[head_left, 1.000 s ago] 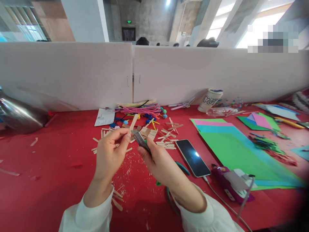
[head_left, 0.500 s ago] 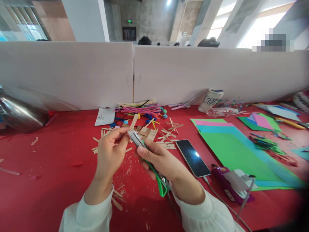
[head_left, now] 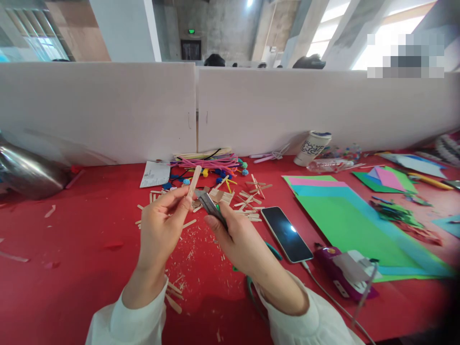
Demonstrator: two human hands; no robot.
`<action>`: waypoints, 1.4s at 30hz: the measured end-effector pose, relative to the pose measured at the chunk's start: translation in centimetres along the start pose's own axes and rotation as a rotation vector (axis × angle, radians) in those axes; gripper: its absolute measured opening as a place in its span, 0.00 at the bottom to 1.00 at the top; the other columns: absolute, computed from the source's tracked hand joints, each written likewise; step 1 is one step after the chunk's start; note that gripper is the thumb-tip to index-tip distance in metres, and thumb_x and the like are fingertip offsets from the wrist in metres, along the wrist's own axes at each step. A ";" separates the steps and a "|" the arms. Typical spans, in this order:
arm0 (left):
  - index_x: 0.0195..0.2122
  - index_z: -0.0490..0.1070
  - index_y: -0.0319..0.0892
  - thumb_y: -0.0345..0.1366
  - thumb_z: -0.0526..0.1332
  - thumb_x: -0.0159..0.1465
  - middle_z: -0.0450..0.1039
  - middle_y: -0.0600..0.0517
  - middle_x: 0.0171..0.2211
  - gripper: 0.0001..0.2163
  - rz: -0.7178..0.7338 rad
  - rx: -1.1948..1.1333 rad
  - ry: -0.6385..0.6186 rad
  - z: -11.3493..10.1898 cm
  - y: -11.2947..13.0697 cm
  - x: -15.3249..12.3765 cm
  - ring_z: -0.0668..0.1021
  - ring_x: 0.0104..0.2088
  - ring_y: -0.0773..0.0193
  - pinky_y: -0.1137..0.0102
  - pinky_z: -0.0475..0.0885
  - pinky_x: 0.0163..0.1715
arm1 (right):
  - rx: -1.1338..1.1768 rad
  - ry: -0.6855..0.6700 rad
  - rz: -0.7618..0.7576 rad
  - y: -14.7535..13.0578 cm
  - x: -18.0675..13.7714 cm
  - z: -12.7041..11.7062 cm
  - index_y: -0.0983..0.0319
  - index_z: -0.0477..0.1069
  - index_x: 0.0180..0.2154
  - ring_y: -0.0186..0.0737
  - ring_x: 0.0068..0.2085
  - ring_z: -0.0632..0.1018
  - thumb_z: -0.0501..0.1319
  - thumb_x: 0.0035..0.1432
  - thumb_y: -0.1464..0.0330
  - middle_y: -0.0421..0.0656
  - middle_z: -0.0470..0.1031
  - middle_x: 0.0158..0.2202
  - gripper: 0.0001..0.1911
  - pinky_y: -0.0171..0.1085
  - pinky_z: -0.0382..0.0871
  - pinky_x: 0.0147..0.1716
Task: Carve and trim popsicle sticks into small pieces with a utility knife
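Observation:
My left hand (head_left: 161, 230) pinches the lower end of a pale wooden craft stick (head_left: 194, 178) that points up and away over the red table (head_left: 72, 258). My right hand (head_left: 239, 239) is wrapped round a green-handled utility knife (head_left: 212, 208), whose grey blade end rests against the stick close to my left fingertips. Both hands hover above wood shavings (head_left: 192, 249) scattered on the table. White sleeves cover both wrists.
A heap of cut craft sticks (head_left: 244, 206) and coloured pipe cleaners (head_left: 212, 164) lies beyond the hands. A phone (head_left: 286, 234) on a cable, a purple glue gun (head_left: 345, 270), coloured paper sheets (head_left: 345, 215) and a paper cup (head_left: 312, 147) sit right. White partition behind; silvery object (head_left: 28, 175) far left.
The right hand drew back from its pushed-forward position half a second ago, hiding the green handle again. The stick in the left hand tilted slightly more upright.

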State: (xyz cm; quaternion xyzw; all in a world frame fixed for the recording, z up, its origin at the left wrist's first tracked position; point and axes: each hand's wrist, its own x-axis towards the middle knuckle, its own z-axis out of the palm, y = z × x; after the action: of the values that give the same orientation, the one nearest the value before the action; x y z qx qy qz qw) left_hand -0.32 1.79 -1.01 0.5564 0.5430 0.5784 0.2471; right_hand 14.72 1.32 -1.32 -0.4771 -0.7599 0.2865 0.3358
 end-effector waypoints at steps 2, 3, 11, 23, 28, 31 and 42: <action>0.39 0.76 0.43 0.39 0.62 0.58 0.79 0.52 0.30 0.10 -0.004 -0.011 -0.007 0.1 0.1 -0.1 0.79 0.27 0.66 0.72 0.75 0.31 | -0.009 0.002 0.007 0.0 0.0 0.1 0.57 0.49 0.28 0.33 0.20 0.57 0.47 0.60 0.62 0.34 0.54 0.19 0.11 0.32 0.50 0.20; 0.39 0.76 0.43 0.39 0.62 0.58 0.79 0.52 0.31 0.10 -0.006 -0.014 -0.010 0.1 0.1 -0.1 0.79 0.28 0.65 0.72 0.75 0.31 | -0.010 -0.002 0.010 0.0 0.0 0.1 0.57 0.48 0.28 0.33 0.20 0.57 0.46 0.60 0.61 0.34 0.54 0.19 0.11 0.32 0.50 0.20; 0.37 0.76 0.44 0.40 0.62 0.59 0.78 0.54 0.29 0.08 0.050 0.052 -0.006 0.0 0.3 -0.3 0.77 0.27 0.67 0.75 0.72 0.28 | -0.076 -0.008 0.015 -0.1 -0.2 0.0 0.57 0.48 0.28 0.34 0.20 0.59 0.45 0.60 0.62 0.36 0.57 0.20 0.10 0.33 0.50 0.20; 0.34 0.76 0.45 0.36 0.60 0.59 0.77 0.57 0.26 0.06 0.139 0.203 -0.002 0.0 0.2 -0.2 0.76 0.25 0.69 0.78 0.69 0.25 | -0.176 0.020 0.014 0.2 -0.2 1.0 0.59 0.50 0.31 0.36 0.19 0.63 0.44 0.59 0.63 0.38 0.59 0.20 0.07 0.33 0.49 0.20; 0.34 0.76 0.44 0.37 0.60 0.60 0.77 0.56 0.26 0.06 0.134 0.175 0.008 0.0 0.0 -0.1 0.77 0.25 0.69 0.77 0.70 0.26 | -0.029 -0.015 0.001 0.1 0.1 0.7 0.58 0.50 0.29 0.33 0.19 0.59 0.45 0.60 0.62 0.35 0.56 0.19 0.09 0.32 0.51 0.20; 0.35 0.76 0.43 0.38 0.60 0.60 0.76 0.56 0.24 0.07 0.110 0.158 0.029 -0.1 0.0 -0.2 0.76 0.24 0.69 0.77 0.70 0.26 | -0.069 0.020 0.010 0.0 0.0 0.7 0.57 0.49 0.28 0.34 0.20 0.60 0.46 0.60 0.61 0.36 0.57 0.19 0.10 0.32 0.51 0.20; 0.35 0.75 0.43 0.35 0.58 0.62 0.78 0.55 0.28 0.06 0.296 0.408 0.111 0.3 0.3 -0.4 0.77 0.25 0.68 0.76 0.68 0.26 | -0.232 0.063 -0.045 0.0 -0.5 0.7 0.59 0.55 0.30 0.36 0.19 0.68 0.48 0.62 0.64 0.38 0.64 0.19 0.08 0.31 0.52 0.18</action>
State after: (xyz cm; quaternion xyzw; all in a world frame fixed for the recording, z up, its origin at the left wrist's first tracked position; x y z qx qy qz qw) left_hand 0.17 1.50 -1.00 0.6356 0.5738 0.5164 0.0121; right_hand 14.32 0.82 -1.92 -0.5042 -0.7876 0.1740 0.3087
